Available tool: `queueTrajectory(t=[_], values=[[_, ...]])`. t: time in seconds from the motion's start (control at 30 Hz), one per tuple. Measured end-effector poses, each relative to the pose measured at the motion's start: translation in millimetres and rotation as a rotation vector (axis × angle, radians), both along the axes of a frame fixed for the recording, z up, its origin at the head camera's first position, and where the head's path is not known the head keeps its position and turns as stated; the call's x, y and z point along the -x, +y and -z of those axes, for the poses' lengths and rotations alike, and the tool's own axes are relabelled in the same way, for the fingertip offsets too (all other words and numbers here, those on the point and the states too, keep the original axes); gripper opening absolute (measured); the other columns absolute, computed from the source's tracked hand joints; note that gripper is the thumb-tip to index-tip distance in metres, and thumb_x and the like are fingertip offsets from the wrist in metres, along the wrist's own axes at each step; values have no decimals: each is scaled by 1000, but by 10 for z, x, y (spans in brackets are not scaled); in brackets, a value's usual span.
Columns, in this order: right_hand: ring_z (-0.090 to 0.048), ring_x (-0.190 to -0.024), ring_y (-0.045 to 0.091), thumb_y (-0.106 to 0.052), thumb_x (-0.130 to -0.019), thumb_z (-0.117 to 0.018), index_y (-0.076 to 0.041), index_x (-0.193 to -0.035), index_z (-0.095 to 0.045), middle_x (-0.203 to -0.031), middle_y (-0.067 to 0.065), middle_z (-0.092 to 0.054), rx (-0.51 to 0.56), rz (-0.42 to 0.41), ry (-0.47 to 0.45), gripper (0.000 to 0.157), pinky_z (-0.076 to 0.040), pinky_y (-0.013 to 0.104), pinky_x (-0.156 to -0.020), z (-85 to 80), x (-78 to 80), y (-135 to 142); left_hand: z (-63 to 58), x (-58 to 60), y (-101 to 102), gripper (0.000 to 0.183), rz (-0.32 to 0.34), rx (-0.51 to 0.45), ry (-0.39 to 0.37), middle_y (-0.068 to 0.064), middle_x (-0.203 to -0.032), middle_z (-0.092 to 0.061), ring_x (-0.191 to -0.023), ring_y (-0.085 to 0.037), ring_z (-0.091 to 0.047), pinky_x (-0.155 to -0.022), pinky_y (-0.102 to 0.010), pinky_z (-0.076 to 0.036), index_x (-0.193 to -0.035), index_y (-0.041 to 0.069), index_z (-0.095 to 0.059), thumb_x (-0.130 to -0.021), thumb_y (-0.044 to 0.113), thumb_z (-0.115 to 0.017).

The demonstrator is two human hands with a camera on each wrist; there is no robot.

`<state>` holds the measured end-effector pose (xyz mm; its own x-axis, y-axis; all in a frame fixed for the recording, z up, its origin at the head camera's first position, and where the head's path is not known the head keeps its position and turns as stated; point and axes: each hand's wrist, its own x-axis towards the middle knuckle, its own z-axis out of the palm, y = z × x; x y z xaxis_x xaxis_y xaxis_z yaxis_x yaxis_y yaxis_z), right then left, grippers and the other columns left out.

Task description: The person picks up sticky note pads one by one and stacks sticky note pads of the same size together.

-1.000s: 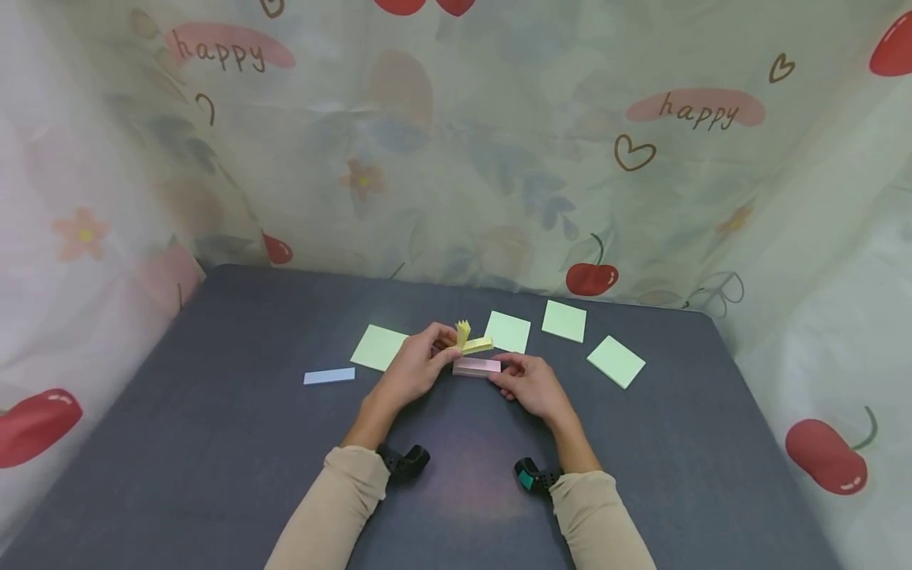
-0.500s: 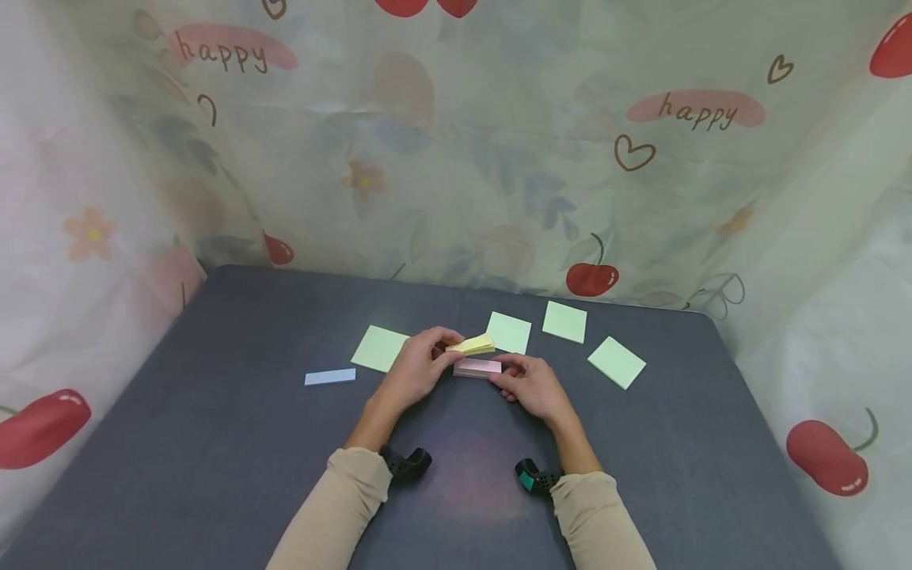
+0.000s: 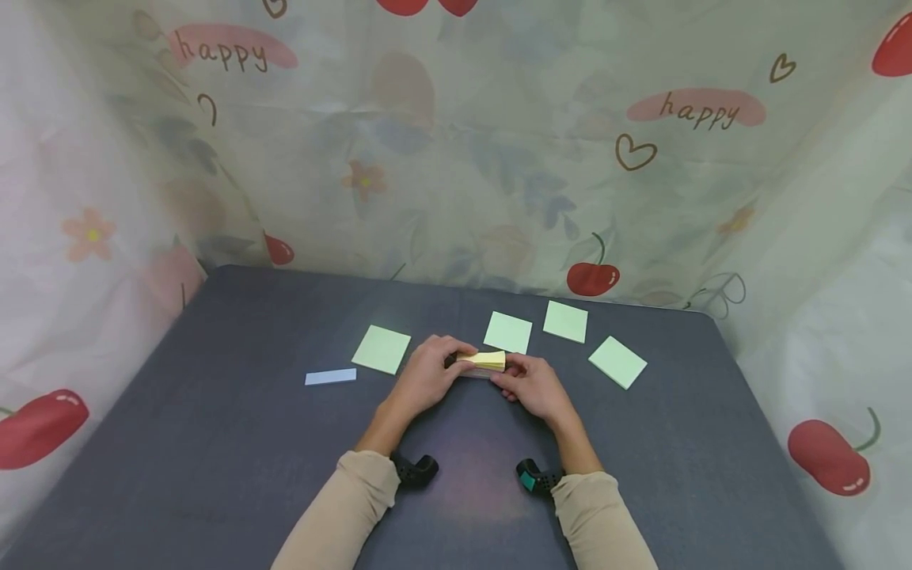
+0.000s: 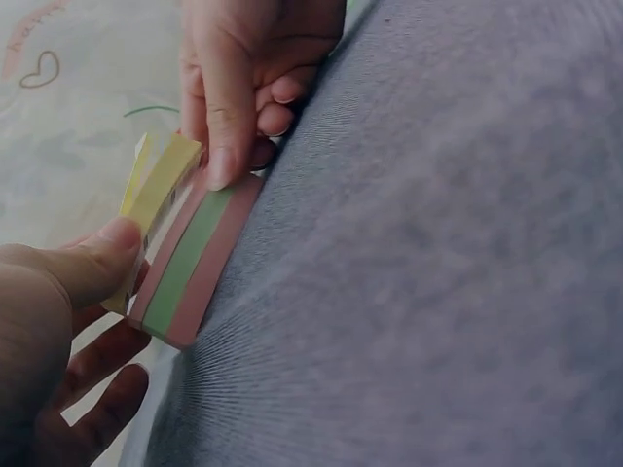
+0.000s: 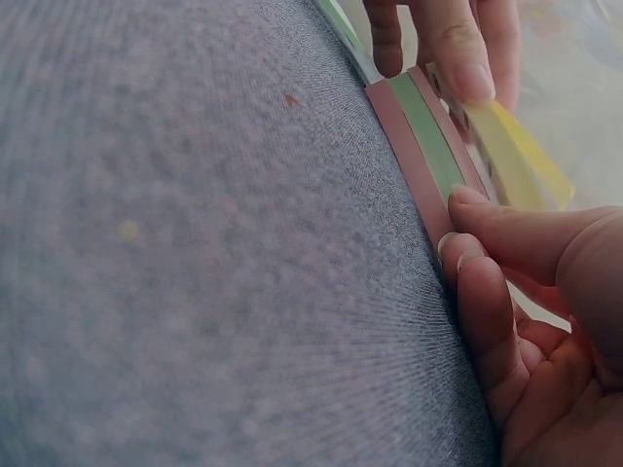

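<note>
My left hand (image 3: 430, 374) pinches a yellow pad of paper strips (image 3: 486, 359) between thumb and fingers. The strips (image 4: 164, 185) fan apart a little at the free end in the left wrist view. Right beneath lies a stack of narrow note pads (image 4: 192, 258), layered pink, green and pink, standing on the table. My right hand (image 3: 530, 380) grips the right end of that stack, its thumb (image 4: 223, 165) on the near side. In the right wrist view, the yellow pad sits close over the upper pink layer, slightly tilted.
A blue strip pad (image 3: 331, 377) lies to the left on the dark grey table (image 3: 214, 443). One pale green square note pad (image 3: 381, 350) is beside my left hand. Behind and right lie three more green squares, the nearest green square (image 3: 508, 332) just beyond the stack. A patterned curtain (image 3: 456, 198) hangs behind.
My left hand has moved right and down, bringing the yellow pad over the stack. A yellow piece that stood upright a second ago now lies level with the rest. My right hand stays put.
</note>
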<state>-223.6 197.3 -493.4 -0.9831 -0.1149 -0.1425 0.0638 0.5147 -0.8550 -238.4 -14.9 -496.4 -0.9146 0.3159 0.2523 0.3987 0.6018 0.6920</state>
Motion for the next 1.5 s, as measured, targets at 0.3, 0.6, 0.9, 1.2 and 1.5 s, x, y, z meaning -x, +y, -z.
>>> queueTrajectory(t=[0.3,0.6,0.9,1.2,1.5], values=[[-63,-65,11,-15,-93,-76,-1,-126,-67,-87,11,-71,4,6,-3,37,-55,25,-63,2,-5,10,13,-23,30,23,-15,30,18,-1,-111,-74,-100,-21,-62,-89,-40,-51,-115,20,-76,-93,29,-74],[-63,-65,11,-14,-93,-75,-2,-126,-68,-85,9,-70,10,4,-1,35,-54,25,-64,-3,2,10,37,-4,17,27,-1,34,20,0,-112,-74,-98,-19,-62,-88,-39,-52,-116,19,-76,-91,31,-76],[-63,-64,10,-14,-93,-75,-3,-125,-69,-83,8,-70,7,-9,18,35,-54,25,-63,-13,4,25,38,14,8,27,13,10,-4,-2,-115,-73,-103,-22,-64,-92,-42,-52,-117,19,-75,-91,27,-78],[-62,-64,10,-14,-93,-75,-3,-124,-69,-83,7,-69,22,-14,5,33,-54,25,-63,-5,-2,-4,48,10,-34,31,9,20,-11,-2,-117,-72,-106,-22,-63,-93,-42,-51,-120,19,-74,-91,29,-78],[-62,-63,11,-14,-93,-75,-2,-123,-69,-82,9,-68,27,-15,16,33,-53,24,-62,21,2,21,-46,0,-127,52,6,52,16,-3,-130,-66,-122,-28,-56,-102,-48,-48,-131,19,-68,-87,42,-81]])
